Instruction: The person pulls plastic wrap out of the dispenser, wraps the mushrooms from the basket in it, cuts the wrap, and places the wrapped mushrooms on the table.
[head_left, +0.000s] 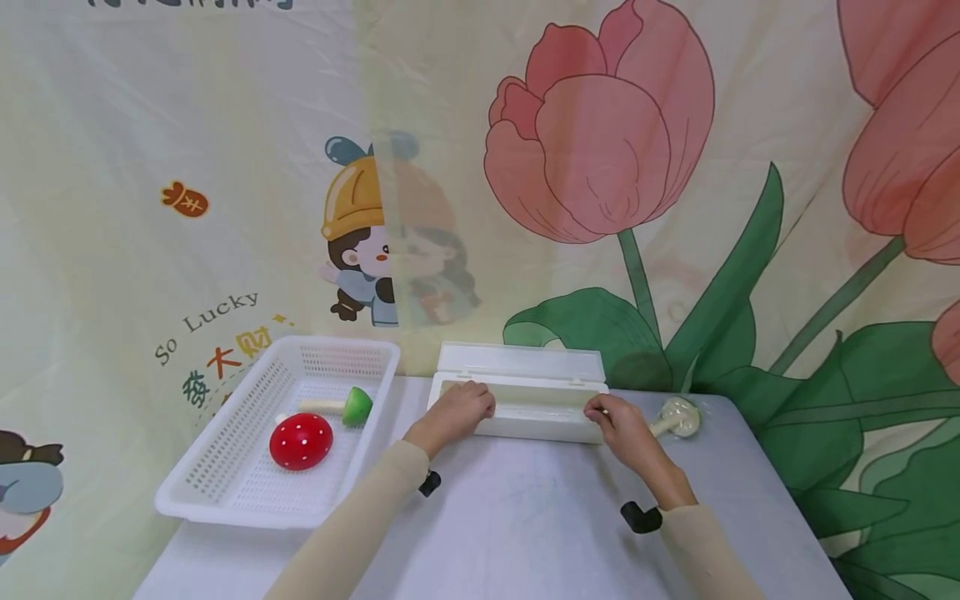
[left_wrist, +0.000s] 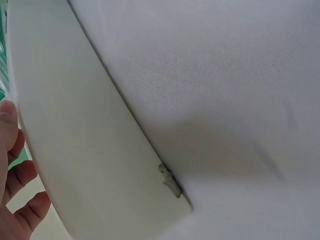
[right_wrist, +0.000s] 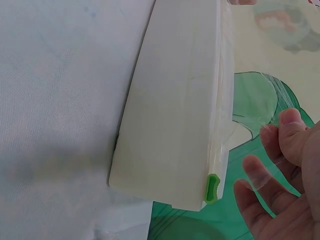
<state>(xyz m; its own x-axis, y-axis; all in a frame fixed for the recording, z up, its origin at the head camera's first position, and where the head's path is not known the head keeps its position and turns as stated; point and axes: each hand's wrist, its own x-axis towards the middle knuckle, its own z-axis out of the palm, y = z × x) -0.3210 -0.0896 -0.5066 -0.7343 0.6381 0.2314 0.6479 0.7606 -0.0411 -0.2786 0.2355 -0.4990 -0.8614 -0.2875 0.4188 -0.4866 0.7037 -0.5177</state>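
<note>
Fingers of my right hand (head_left: 626, 427) pinch clear film (right_wrist: 281, 95) between thumb and index, the others loosely curled. My left hand (head_left: 456, 412) appears to pinch the film too, thumb against fingers, at the left end of a long white box (head_left: 536, 430). That box sits near the table's (head_left: 510, 525) back edge, its lid (head_left: 517, 362) raised behind. At the table's left edge, a white basket (head_left: 217, 510) holds a red spotted toy mushroom (head_left: 302, 442) and a green-capped one (head_left: 358, 407). Toward the back right corner lies a pale, shiny round-headed toy (head_left: 681, 417).
</note>
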